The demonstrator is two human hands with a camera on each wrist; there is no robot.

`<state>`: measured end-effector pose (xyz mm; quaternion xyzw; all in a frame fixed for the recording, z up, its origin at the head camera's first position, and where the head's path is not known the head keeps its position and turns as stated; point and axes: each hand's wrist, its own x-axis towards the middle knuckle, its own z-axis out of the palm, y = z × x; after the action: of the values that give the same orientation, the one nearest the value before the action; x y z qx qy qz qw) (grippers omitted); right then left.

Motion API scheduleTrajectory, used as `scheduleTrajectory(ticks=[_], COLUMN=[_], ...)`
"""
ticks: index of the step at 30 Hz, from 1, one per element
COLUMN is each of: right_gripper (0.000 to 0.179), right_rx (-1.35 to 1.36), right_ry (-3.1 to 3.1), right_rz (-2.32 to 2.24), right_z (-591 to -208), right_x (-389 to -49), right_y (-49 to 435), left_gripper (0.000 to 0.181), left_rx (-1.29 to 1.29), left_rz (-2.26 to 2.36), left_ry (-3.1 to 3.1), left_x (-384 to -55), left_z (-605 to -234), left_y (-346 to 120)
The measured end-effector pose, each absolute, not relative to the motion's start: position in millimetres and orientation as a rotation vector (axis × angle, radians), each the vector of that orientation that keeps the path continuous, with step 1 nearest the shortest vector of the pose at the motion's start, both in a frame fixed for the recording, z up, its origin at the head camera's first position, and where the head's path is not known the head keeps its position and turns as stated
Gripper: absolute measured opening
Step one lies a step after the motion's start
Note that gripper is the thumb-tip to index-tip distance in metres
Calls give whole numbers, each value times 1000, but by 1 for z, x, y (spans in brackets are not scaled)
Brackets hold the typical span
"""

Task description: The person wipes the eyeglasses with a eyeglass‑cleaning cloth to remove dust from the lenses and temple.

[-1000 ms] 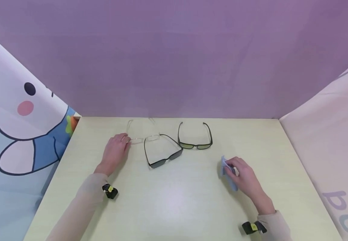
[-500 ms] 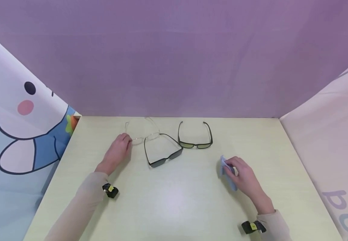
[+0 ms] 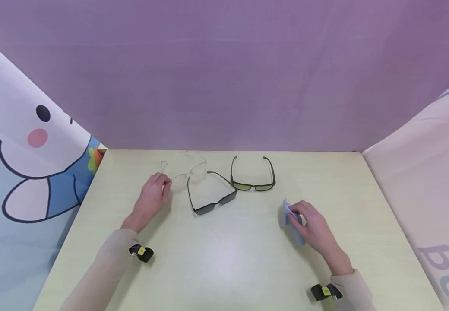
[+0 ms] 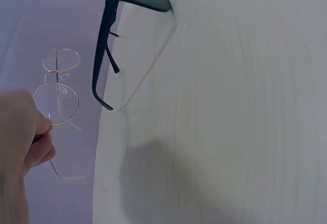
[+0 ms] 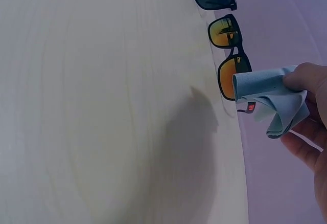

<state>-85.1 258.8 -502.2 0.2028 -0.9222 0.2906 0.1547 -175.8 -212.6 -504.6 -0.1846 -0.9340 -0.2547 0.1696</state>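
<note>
My left hand [image 3: 152, 196] pinches thin gold wire-rimmed eyeglasses [image 4: 78, 97] at the outer edge of one lens, temples unfolded toward the back of the table. Just right of them, black sunglasses with dark lenses [image 3: 206, 209] lie with their temples spread. Behind and further right sits a second black pair with yellow-green lenses [image 3: 263, 188], one corner close to the dark pair. My right hand [image 3: 314, 224] holds a folded light-blue cloth [image 5: 271, 93] between thumb and fingers, over the right part of the table. In the right wrist view the cloth overlaps the yellow-lensed pair.
The pale wooden table [image 3: 224, 259] ends at the back against a purple cloth backdrop [image 3: 224, 86]. Printed fabric with a cartoon figure [image 3: 38, 172] hangs along the left side, and pale lettered fabric [image 3: 434, 181] along the right. Both sleeves carry a small black wrist device [image 3: 142, 252].
The wire-rimmed eyeglasses have tilted in my left hand, their lenses now facing up more and slanting up to the right. My right hand and the cloth have stayed nearly still.
</note>
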Motion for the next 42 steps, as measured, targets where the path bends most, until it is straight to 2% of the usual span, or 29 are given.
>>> scheduleTrajectory(ticks=[10,28,36,42], right_gripper=[24,30,35,32], right_rx=[623,600,530,640], right_ry=[-2567,-2412,-2317,-2132], right_rz=[855,951,1119,1242], right_z=[-503,-491,-486,-478], right_x=[-84,-84,-82,-85], right_y=[252,229,210,190], left_gripper=[5,5,4,4], left_rx=[-433,-499,-535,-549], left_rz=[-918,-1177,-1269,-1356], left_ry=[-2542,-2374,-2320,-2318], left_x=[-154,-111,-101,-94], left_z=[-488,-445,-444,-448], left_y=[-197,-137,-116,-96])
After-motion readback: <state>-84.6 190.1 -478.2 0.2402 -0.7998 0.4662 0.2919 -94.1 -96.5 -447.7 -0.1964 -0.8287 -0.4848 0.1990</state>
